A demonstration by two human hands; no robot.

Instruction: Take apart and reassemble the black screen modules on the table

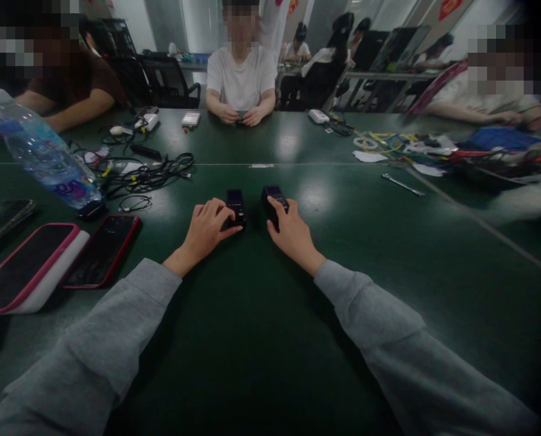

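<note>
Two small black handheld devices, each with a little screen and buttons, are on the dark green table in front of me. My left hand [210,224] has its fingers curled against the left black device [235,201], with the thumb by its lower end. Around the right black device [274,194] my right hand [291,227] is closed, index finger across its front and thumb at its near left side. The right device looks tilted. A short gap separates the two. My fingers hide parts of both devices, mostly their outer sides.
At the left are a water bottle [47,157], a red-edged phone [104,251], a pink-cased phone [29,266] and coiled black cables [161,172]. On the right lie a wrench [403,184] and a heap of wires [438,145]. A person in white [240,79] sits opposite.
</note>
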